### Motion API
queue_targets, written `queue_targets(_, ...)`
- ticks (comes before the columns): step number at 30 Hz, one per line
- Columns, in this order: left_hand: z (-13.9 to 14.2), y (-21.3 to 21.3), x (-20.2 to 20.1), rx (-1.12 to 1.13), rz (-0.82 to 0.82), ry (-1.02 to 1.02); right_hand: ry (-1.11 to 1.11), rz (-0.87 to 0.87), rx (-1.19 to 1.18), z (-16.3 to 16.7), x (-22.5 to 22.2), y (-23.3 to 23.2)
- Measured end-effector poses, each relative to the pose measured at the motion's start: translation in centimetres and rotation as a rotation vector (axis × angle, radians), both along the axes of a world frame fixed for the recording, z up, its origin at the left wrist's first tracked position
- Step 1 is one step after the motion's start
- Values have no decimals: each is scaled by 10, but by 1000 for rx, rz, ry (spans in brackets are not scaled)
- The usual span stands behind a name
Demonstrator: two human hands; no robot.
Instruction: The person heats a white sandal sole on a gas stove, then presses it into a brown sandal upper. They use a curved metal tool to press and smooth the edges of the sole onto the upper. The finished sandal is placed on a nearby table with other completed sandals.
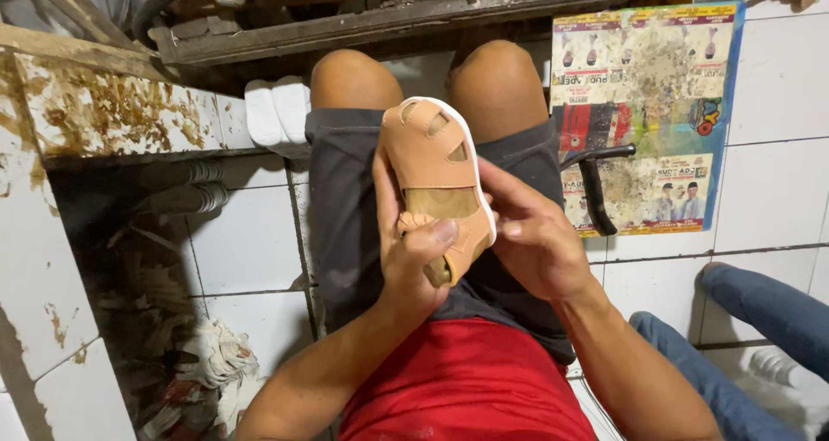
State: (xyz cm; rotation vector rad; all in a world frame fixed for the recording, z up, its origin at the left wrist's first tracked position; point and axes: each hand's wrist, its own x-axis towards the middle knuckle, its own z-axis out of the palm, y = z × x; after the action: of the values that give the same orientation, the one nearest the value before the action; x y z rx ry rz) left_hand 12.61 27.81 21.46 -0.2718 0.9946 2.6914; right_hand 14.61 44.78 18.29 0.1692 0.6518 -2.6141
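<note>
Fingers wrapped tight: the left hand [414,251] has its thumb pressed across the heel end of a small tan sandal [439,182], the other fingers curled behind it out of sight. Over on the other side, the right hand [535,238] closes in along the sandal's edge, index finger laid against the white sole rim [477,160], thumb tucked near the heel strap.

The sandal sits above the lap, between the two bare knees, toe end pointing away. Its upper looks like smooth matte leather or imitation leather in a peachy tan, with rounded cut-out openings near the toe and a wider window showing a yellowish insole. The sole edge is a thin, clean white band curving round the front.

Below it, dark grey shorts [345,208] and a red shirt [466,385]. The floor is white tile [777,173], grimy at the joints. A stained printed poster sheet [648,113] lies on the tiles to the right, a black-handled tool [596,190] resting on its edge. Left, a rust-streaked white surface [112,113] and a heap of rags [211,359]. Ahead, a rough wooden bench frame [389,18]. Someone's blue-jeaned leg [760,303] shows at lower right.
</note>
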Motion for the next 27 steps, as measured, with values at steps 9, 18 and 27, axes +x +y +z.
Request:
queue_targets(9, -1, -11, -19, -112, -100, 302, 161, 13, 537, -6, 30, 0)
queue_targets(18, 7, -14, -14, -599, -127, 719, 265, 42, 645, -25, 46, 16)
queue_targets(27, -6, -10, -15, -629, -31, 779, 164, 46, 551, -26, 49, 11)
